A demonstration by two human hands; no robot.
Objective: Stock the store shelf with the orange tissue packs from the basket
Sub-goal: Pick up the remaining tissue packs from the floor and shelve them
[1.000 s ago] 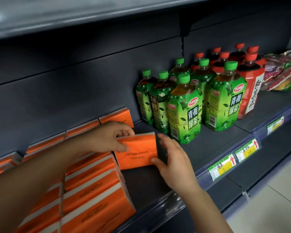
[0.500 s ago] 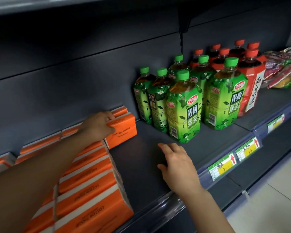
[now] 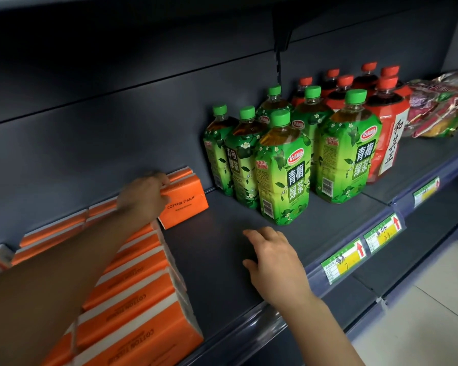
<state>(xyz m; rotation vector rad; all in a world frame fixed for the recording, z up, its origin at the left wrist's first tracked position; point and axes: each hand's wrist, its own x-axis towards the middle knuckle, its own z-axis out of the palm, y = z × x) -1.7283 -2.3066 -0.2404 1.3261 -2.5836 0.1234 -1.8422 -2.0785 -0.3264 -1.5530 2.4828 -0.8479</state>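
An orange tissue pack (image 3: 187, 204) marked COTTON TISSUE stands upright near the back of the dark shelf (image 3: 222, 260), just in front of another orange pack against the back wall. My left hand (image 3: 143, 199) grips its top left corner, fingers curled over the upper edge. A row of several orange tissue packs (image 3: 132, 294) runs from there toward the shelf's front edge, under my left forearm. My right hand (image 3: 273, 262) hovers open, palm down, over the bare shelf, holding nothing. The basket is out of view.
Green tea bottles (image 3: 283, 167) stand in a cluster right of the packs, with red-capped bottles (image 3: 386, 122) behind and beside them. Snack bags (image 3: 442, 107) lie at the far right. Price tags (image 3: 347, 260) line the shelf's front rail. An upper shelf hangs overhead.
My left hand carried the pack from the middle of the shelf back and left, standing it at the rear of the row. My right hand let go of it and stayed over the shelf.
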